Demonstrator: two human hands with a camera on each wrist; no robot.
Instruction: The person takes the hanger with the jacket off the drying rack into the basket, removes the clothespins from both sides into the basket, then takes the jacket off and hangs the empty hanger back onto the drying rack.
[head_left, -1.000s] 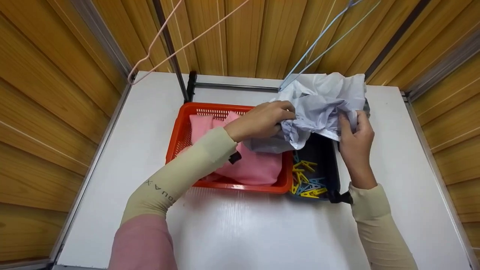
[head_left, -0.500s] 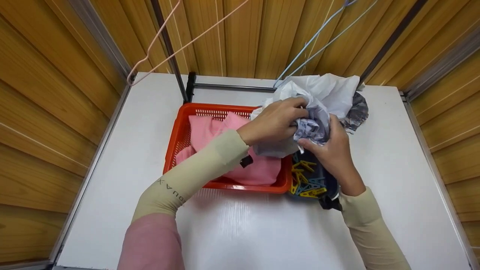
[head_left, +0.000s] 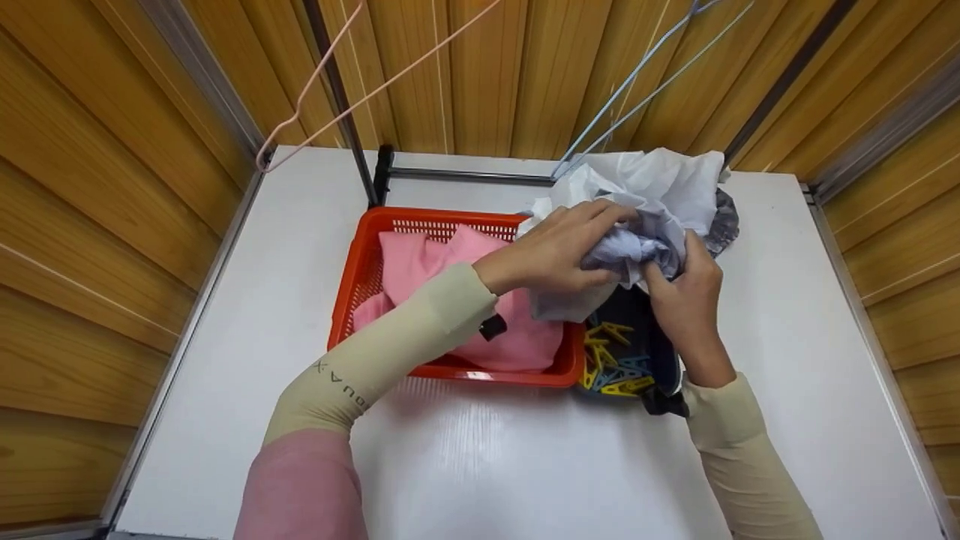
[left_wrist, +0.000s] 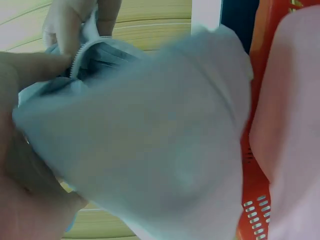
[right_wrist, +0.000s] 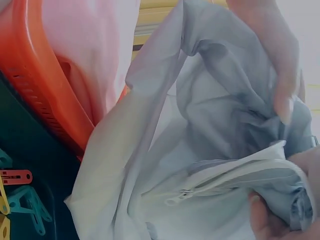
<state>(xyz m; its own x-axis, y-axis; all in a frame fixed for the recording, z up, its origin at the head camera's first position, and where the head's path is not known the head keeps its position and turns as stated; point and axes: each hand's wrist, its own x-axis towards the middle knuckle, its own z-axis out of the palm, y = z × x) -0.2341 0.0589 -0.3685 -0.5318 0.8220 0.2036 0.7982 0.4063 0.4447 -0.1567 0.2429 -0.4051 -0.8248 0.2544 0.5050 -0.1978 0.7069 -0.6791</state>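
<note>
A thin white-grey cloth piece with a zipper (head_left: 626, 247) is bunched between both hands at the back right. Its white zip and pull show in the right wrist view. My left hand (head_left: 562, 247) reaches over the red basket and holds the bunched cloth from the left, its thumb and fingers spread round it; some fingertips are hidden in the folds. My right hand (head_left: 690, 300) pinches the cloth's right edge between thumb and fingers. Part of the cloth spreads behind the hands, and a pale flap hangs over the basket's right rim.
A red basket (head_left: 345, 300) holds pink cloth (head_left: 510, 337). Beside it, a dark tray (head_left: 664, 352) contains several yellow and blue clothespins (head_left: 615, 356). A dark patterned bundle (head_left: 724, 221) lies behind the right hand. Pink (head_left: 296, 112) and blue (head_left: 630, 82) hangers hang above.
The right hand has come in toward the left since a second ago, then shifted slightly right again. The cloth is gathered closer, and the left hand's fingers have spread wider over it.
</note>
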